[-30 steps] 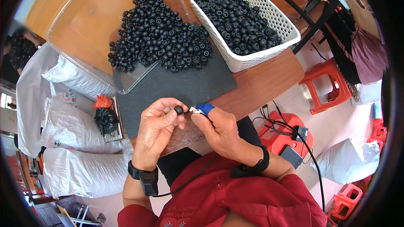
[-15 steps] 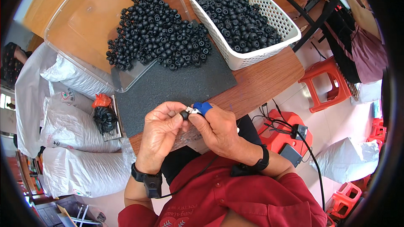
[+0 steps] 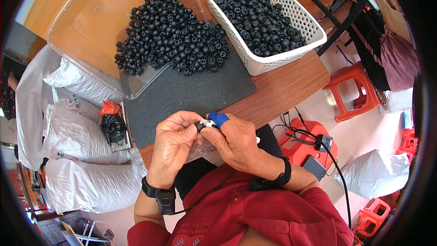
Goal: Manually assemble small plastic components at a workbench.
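Above the near edge of the table, my two hands meet fingertip to fingertip. My left hand (image 3: 175,139) pinches a small round black piece (image 3: 199,126) between thumb and fingers. Closed in my right hand (image 3: 234,139) is a small white tool with black spots (image 3: 209,123), its tip against the black piece. Blue tape (image 3: 219,118) wraps a finger of that hand. Beyond them, a heap of similar black hollow pieces (image 3: 177,36) spills from a clear plastic bin (image 3: 86,75) onto a dark grey mat (image 3: 191,95).
A white perforated basket (image 3: 257,66) full of black pieces stands at the far right of the wooden table (image 3: 296,77). White sacks (image 3: 86,139) are stacked at left. Red stools (image 3: 353,89), one bearing cables, and another person's arm (image 3: 393,18) are at right.
The white tool has turned slightly against the black piece, and my right thumb has shifted a little. Both hands otherwise keep their place.
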A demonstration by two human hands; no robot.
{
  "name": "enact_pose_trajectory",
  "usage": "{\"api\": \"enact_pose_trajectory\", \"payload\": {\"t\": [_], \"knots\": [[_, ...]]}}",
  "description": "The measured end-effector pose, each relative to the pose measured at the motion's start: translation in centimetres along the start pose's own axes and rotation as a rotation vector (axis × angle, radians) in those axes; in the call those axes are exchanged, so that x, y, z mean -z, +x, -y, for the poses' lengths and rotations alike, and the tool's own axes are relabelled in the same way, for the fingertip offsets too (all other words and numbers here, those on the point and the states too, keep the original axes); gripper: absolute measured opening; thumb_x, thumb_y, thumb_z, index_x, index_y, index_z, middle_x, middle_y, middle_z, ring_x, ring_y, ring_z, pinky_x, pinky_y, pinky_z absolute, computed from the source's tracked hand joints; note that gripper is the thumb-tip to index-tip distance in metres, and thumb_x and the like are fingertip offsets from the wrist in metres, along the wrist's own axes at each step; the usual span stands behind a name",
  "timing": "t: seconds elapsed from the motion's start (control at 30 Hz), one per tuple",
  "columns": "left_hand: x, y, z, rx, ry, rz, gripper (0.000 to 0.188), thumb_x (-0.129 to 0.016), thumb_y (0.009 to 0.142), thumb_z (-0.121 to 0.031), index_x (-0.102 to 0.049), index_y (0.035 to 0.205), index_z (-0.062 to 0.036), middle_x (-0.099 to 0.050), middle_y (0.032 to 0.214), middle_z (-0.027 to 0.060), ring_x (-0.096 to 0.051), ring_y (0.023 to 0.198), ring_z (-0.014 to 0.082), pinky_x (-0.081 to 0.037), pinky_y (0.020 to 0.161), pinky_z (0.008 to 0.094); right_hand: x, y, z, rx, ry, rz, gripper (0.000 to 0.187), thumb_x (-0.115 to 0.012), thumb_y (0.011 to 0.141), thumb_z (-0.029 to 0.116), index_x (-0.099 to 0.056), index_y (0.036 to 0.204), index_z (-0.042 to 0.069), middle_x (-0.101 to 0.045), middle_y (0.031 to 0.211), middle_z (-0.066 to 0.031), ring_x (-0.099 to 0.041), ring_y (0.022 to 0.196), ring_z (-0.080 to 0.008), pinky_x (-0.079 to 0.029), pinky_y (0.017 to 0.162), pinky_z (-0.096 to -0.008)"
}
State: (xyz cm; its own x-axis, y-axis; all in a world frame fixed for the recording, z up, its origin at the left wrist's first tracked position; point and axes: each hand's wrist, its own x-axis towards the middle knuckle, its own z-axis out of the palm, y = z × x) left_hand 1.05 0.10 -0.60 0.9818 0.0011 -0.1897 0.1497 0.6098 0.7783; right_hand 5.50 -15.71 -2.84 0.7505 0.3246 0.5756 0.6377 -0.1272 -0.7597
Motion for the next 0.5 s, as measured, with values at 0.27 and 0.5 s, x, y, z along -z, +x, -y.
{"api": "enact_pose_trajectory", "payload": {"t": [0.27,0.5], "knots": [[-0.08,-0.13,0.20,0.012,0.004,-0.022,0.022,-0.066,0.086,-0.007,-0.060,0.104,0.0046,-0.065,0.094,0.0101,-0.062,0.079,0.0152,-0.050,0.067,0.0256,-0.06,-0.06,-0.03,0.056,-0.035,-0.005,0.029,-0.073,0.081,0.021,-0.057,0.088,-0.003,-0.054,0.067,-0.0126,-0.056,0.053,-0.0278,-0.043,0.045,-0.0358],[-0.61,-0.29,0.13,0.018,0.058,-0.044,0.024,-0.066,0.086,-0.009,-0.061,0.104,0.0056,-0.065,0.094,0.0111,-0.061,0.078,0.0147,-0.050,0.067,0.0263,-0.02,-0.26,-0.26,0.089,-0.078,-0.001,0.034,-0.072,0.081,0.020,-0.058,0.097,-0.006,-0.057,0.068,-0.0127,-0.058,0.054,-0.0274,-0.045,0.046,-0.0354]]}}
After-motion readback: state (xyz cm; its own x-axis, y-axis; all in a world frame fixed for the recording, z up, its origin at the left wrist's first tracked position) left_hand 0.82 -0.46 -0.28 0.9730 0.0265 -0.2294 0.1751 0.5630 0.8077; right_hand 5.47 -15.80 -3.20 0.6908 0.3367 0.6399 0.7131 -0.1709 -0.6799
